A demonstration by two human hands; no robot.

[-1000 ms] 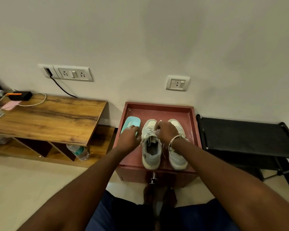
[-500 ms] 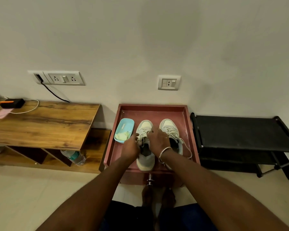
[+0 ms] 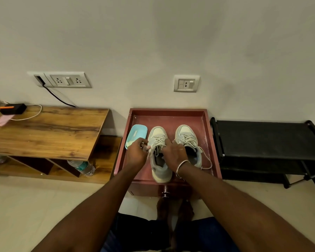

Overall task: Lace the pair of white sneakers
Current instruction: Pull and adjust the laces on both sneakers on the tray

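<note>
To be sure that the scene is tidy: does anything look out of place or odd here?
One thing: the lace of the right sneaker trails loose onto the red tray in a loop. A water bottle lies on its side under the wooden table.

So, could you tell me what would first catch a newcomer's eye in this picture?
In a red tray by the wall, the left hand pinches the laces of one white sneaker, beside a blue dish, with the right hand at them too. The other sneaker alongside trails a loose lace onto the tray.
</note>
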